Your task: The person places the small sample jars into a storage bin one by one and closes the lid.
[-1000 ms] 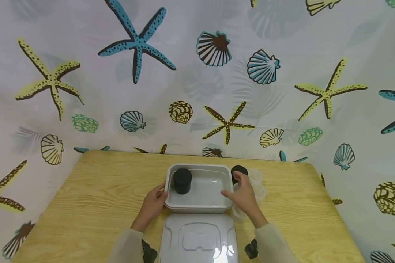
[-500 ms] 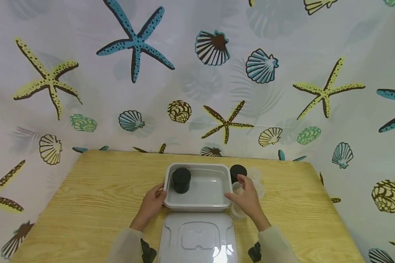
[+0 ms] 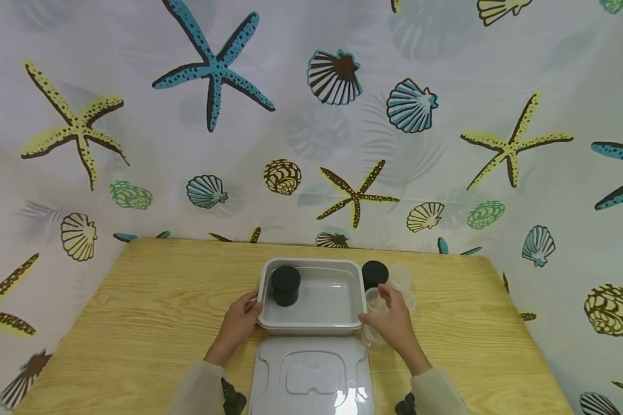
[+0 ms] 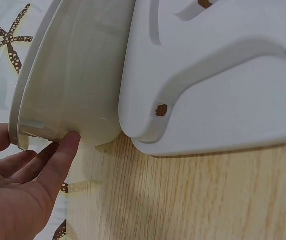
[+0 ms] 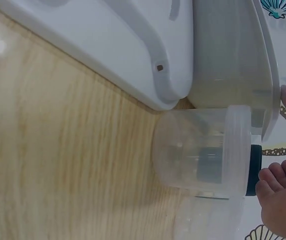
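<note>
A white rectangular bin sits at mid-table, and a black cylindrical jar stands inside it on the left. My left hand holds the bin's left end, thumb at the rim and fingers against the outer wall in the left wrist view. My right hand hovers at the bin's right end, its thumb at the rim and its fingers loosely bent above clear round containers. Behind those fingers stands a second black jar, outside the bin. The hand partly covers the clear containers.
The bin's white lid lies flat on the wooden table, directly in front of the bin. More clear containers stand behind and right of my right hand. A curtain printed with shells and starfish hangs behind the table.
My right hand has drawn back from the black jar on the right, toward me and slightly right, over the clear containers. The left hand keeps its hold on the bin.
</note>
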### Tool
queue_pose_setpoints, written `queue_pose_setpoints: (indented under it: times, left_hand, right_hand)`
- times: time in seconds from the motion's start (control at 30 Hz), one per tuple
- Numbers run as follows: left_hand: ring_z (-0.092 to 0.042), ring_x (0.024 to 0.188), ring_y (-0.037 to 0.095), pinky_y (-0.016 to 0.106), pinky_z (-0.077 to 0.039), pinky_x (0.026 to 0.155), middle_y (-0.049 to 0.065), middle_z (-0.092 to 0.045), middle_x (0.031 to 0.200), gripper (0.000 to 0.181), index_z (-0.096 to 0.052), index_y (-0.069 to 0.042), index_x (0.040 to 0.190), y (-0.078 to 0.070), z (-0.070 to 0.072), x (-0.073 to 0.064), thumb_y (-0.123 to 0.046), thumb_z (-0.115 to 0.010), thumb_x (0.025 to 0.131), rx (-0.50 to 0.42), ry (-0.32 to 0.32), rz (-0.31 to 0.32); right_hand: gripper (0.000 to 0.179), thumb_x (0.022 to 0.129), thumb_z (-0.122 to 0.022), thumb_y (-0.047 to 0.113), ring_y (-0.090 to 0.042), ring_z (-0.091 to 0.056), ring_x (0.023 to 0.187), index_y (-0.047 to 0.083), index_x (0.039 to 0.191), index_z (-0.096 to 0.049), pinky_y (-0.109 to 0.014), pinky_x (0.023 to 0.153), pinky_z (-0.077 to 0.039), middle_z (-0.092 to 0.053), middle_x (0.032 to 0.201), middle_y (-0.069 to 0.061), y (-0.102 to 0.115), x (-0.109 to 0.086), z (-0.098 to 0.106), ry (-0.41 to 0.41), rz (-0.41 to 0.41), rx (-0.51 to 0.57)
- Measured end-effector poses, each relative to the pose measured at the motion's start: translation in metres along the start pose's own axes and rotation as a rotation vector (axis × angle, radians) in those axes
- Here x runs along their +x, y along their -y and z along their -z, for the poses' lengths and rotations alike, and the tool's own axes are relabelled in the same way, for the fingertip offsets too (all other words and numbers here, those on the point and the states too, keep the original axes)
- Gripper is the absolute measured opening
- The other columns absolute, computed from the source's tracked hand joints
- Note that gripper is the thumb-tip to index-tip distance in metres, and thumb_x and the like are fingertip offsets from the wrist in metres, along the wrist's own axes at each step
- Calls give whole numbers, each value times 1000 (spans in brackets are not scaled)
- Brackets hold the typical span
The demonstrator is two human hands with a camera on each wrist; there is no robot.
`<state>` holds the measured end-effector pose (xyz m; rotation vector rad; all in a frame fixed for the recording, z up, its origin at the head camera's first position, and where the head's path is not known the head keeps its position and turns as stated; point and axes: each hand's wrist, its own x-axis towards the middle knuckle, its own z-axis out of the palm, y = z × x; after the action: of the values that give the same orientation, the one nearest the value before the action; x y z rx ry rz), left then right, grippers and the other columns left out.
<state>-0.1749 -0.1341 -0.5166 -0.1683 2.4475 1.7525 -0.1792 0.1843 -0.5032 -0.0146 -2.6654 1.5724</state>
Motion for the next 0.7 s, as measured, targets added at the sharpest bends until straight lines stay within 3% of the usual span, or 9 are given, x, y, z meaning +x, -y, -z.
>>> queue_pose_setpoints:
  times: [0.7]
  left_hand:
    - [-62, 105, 33, 39, -57, 81, 32, -52, 129, 46, -34, 4, 144, 0, 0, -1, -10, -43, 101, -8, 10, -7]
  right_hand:
    - [76, 71, -82, 13, -38, -45, 126, -5, 134, -43, -48, 110, -35, -48, 134, -24, -19, -17, 4, -46, 24, 19]
